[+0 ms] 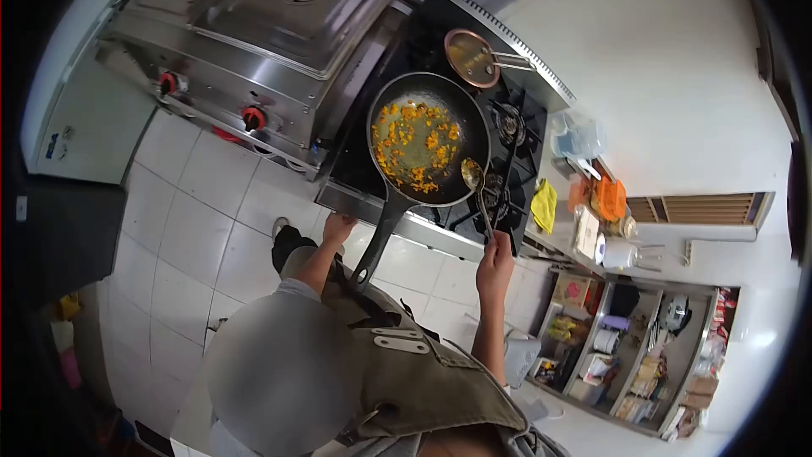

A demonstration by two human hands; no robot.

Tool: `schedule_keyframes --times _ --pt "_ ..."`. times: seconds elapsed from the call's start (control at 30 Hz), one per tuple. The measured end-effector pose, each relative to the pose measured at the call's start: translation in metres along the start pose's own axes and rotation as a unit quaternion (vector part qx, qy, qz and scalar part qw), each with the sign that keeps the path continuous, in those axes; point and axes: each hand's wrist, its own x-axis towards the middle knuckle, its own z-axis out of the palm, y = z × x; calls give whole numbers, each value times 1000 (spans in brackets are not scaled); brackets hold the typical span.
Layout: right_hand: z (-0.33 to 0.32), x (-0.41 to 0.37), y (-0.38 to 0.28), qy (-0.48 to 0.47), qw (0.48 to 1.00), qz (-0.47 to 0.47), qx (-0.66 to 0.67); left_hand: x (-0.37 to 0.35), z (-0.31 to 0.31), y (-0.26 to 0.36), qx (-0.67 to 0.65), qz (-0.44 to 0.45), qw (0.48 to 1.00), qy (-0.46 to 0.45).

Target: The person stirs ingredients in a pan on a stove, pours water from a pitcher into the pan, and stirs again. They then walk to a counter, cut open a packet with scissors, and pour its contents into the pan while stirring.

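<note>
Two hands are nearest: left of the pan (470, 131)'s handle, the left hand (339, 228) is at the stove (348, 162)'s front edge, its grip impossible to tell; right of it, the right hand (496, 252) closes round one spoon (484, 203). One pan holds orange bits (441, 152); rightward, one yellow cloth (544, 206); beyond, one saucepan (472, 57).

Black pan (475, 127), orange-yellow pieces (441, 152)

No text is showing legibly; small dark marks (52, 146) are sitting near the lower left corner of the pale panel (101, 131), appearing too blurred to read.
</note>
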Motion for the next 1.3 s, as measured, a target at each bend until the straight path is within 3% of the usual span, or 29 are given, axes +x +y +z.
schedule_keyframes --times 0.07,0.17,0.23,0.3,0.4,0.53,0.6,0.67,0.7,0.8,0.9,1.03,1.1,1.17,1.23,1.3 --pt "10 13 6 -9 999 -35 -18 1 -12 -20 -12 3 990 -140" --pt "29 43 20 6 993 -85 -86 -10 -44 -49 -9 -56 976 -210" --pt "41 70 26 -9 985 -46 -167 -14 -66 -75 -122 -87 944 -292" --pt "47 92 17 4 982 -32 -184 -66 -129 19 -218 -167 921 -276" --pt "71 121 2 -46 982 14 -183 -100 -155 87 -319 -143 867 -356" --pt "119 142 -3 -111 989 -69 -72 -128 -156 165 -305 -168 840 -416" --pt "128 132 -14 -134 985 -95 -55 -130 -149 179 -369 -158 790 -464" --pt "111 112 -33 -216 964 -115 -106 -128 -144 181 -382 -177 770 -479" --pt "98 102 -41 -213 966 -106 -103 -124 -143 179 -386 -185 761 -487" --pt "62 70 -61 -162 974 -87 -132 -120 -147 178 -382 -193 751 -502" --pt "70 58 -48 -177 968 -62 -165 -115 -149 179 -376 -206 742 -515" --pt "81 67 -57 -45 983 38 -176 -116 -152 191 -335 -219 756 -518" --pt "91 63 -56 -83 993 -6 -83 -112 -147 184 -308 -218 757 -533" --pt "95 54 -73 -133 986 2 -103 -109 -146 184 -284 -198 766 -542" --pt "106 58 -62 -127 985 31 -117 -107 -148 187 -258 -199 764 -557" --pt "109 67 -47 -56 981 80 -170 -104 -150 187 -243 -163 766 -572"
